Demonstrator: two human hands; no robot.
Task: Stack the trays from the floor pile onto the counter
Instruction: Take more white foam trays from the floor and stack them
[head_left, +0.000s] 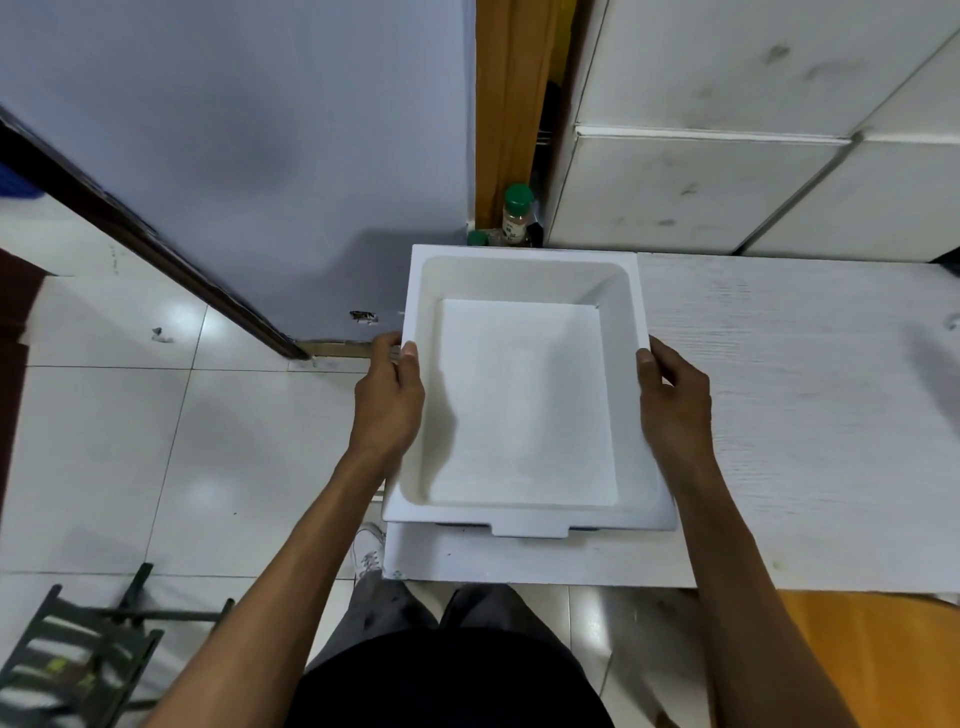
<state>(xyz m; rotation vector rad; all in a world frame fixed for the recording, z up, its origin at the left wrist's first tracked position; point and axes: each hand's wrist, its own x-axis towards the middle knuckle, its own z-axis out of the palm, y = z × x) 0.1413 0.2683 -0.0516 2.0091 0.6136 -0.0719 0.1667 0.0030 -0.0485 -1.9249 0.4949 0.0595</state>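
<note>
I hold one white foam tray (524, 395) by its two long sides, open face up. My left hand (388, 400) clamps the left rim, thumb on top, fingers (385, 344) curled under the outer edge. My right hand (675, 405) clamps the right rim the same way. The tray sits over the left end of the white surface (800, 415); whether it rests on it I cannot tell. A green-capped bottle (517, 213) stands behind the tray's far edge.

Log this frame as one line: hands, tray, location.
left hand: grip on tray left rim | right hand: grip on right rim | tray: white, empty, upright | location: counter left end
</note>
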